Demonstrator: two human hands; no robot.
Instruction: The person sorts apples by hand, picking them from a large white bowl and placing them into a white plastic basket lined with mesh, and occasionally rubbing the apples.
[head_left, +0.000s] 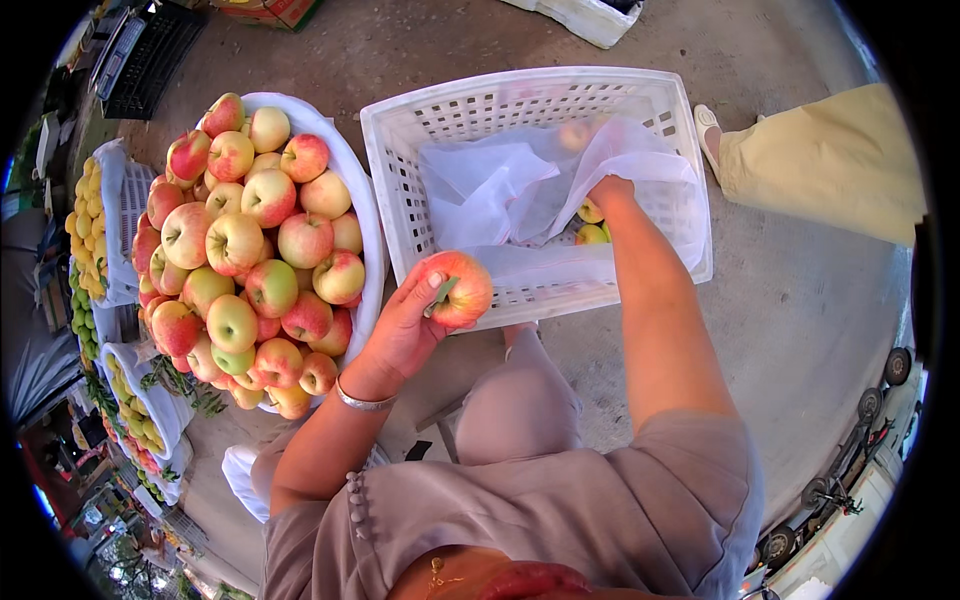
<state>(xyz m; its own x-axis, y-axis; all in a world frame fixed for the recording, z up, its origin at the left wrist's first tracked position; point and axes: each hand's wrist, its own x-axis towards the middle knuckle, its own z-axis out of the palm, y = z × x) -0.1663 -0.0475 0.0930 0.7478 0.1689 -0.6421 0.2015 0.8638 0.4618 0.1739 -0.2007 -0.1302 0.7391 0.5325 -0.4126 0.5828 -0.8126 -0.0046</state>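
My left hand (409, 319) holds a red-and-yellow apple (459, 291) with a green leaf at its stem, above the near left corner of a white plastic crate (420, 262). My right arm reaches down into this crate. The fingers of my right hand (611, 193) are hidden by the white mesh liner (637, 154), so what they grip does not show. Close by that hand lie a few yellow-green apples (591, 234); another pale apple (576, 136) shows through the mesh. Left of the crate, a large heap of red-and-yellow apples (268, 196) fills a basket with a white padded rim (365, 225).
A person in pale yellow trousers (817, 157) stands beyond the crate's right end. At far left are crates of yellow fruit (88, 225) and a black plastic crate (146, 67). A white foam box (592, 19) sits at the top. Vehicle wheels (870, 405) line the right edge.
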